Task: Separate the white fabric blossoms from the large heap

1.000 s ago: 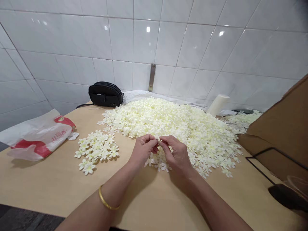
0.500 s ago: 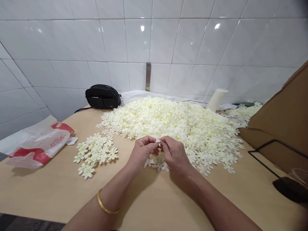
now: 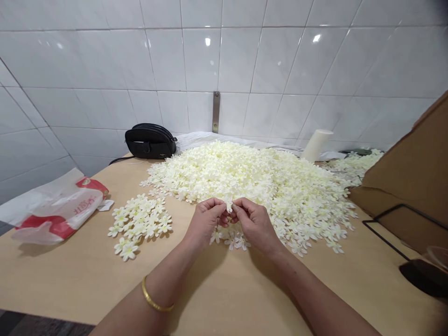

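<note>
My left hand (image 3: 206, 222) and my right hand (image 3: 255, 222) meet fingertip to fingertip over the near edge of a big heap of cream-white fabric flowers (image 3: 245, 179). Both pinch one small white flower (image 3: 229, 205) between thumbs and forefingers. A gold bangle (image 3: 153, 301) circles my left wrist. To the left on the wooden table (image 3: 80, 275) lies a smaller flat group of separated flowers (image 3: 140, 224). A few loose flowers lie under my hands.
A black pouch (image 3: 150, 141) sits at the back against the tiled wall. A red and white plastic bag (image 3: 56, 210) lies at the left edge. A white cylinder (image 3: 317, 145) stands behind the heap. A brown cardboard box (image 3: 413, 182) and a black wire frame (image 3: 402, 224) are at the right.
The hands stay together on the small flower with only slight finger movement. The view has shifted a little.
</note>
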`<action>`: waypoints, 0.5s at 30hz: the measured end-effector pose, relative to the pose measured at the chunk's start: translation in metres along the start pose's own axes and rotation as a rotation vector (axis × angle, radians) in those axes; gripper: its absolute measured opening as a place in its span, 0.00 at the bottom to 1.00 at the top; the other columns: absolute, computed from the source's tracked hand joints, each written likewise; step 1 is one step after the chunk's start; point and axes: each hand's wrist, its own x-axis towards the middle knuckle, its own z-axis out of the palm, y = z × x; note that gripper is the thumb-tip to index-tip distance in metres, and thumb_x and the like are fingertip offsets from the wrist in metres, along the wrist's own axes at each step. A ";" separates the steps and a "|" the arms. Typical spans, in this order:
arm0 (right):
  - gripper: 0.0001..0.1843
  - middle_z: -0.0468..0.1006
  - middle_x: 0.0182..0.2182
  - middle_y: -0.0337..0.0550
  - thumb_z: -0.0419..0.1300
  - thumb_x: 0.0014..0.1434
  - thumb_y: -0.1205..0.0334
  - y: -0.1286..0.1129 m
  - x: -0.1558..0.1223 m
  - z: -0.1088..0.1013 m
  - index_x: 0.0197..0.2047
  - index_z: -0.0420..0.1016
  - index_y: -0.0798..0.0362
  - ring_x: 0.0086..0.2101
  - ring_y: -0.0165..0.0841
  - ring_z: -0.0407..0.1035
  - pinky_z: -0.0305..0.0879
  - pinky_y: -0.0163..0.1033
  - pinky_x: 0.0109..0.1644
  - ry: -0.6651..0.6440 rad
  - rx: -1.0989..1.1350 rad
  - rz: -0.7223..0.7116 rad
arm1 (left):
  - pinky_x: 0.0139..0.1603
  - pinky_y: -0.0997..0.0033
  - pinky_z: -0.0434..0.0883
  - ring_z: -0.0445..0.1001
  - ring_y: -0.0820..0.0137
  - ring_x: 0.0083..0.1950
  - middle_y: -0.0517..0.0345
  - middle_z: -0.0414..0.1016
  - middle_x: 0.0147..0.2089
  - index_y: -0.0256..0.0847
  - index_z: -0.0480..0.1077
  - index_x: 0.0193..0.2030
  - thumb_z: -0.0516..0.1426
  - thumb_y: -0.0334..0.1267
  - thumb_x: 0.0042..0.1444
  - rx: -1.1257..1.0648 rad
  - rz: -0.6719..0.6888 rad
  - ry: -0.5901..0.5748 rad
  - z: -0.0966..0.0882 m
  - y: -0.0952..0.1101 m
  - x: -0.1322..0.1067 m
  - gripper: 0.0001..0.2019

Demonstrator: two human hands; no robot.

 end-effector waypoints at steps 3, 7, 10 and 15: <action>0.09 0.69 0.21 0.38 0.49 0.55 0.62 -0.001 0.002 -0.002 0.27 0.65 0.55 0.23 0.28 0.65 0.62 0.32 0.28 -0.007 0.084 0.035 | 0.23 0.77 0.62 0.62 0.78 0.20 0.64 0.63 0.17 0.36 0.64 0.21 0.58 0.35 0.42 -0.029 0.000 0.043 0.000 0.002 0.000 0.06; 0.09 0.68 0.20 0.38 0.49 0.55 0.63 0.003 0.006 -0.014 0.27 0.65 0.55 0.22 0.28 0.65 0.61 0.31 0.26 0.121 -0.015 -0.006 | 0.22 0.77 0.62 0.63 0.78 0.19 0.64 0.63 0.18 0.36 0.63 0.21 0.58 0.36 0.40 -0.066 0.034 0.132 -0.004 0.007 0.003 0.07; 0.09 0.68 0.21 0.39 0.48 0.56 0.65 0.009 0.009 -0.021 0.28 0.66 0.55 0.23 0.28 0.63 0.59 0.32 0.27 0.227 -0.268 -0.133 | 0.22 0.77 0.61 0.62 0.79 0.19 0.63 0.64 0.18 0.36 0.63 0.22 0.59 0.37 0.39 -0.089 0.042 0.211 -0.007 0.012 0.005 0.08; 0.11 0.70 0.27 0.46 0.46 0.55 0.71 0.020 0.010 -0.015 0.33 0.69 0.56 0.29 0.32 0.62 0.57 0.36 0.33 0.131 -0.700 -0.351 | 0.21 0.77 0.61 0.62 0.78 0.19 0.64 0.63 0.17 0.36 0.63 0.21 0.59 0.38 0.40 -0.071 0.033 0.159 -0.006 0.009 0.004 0.09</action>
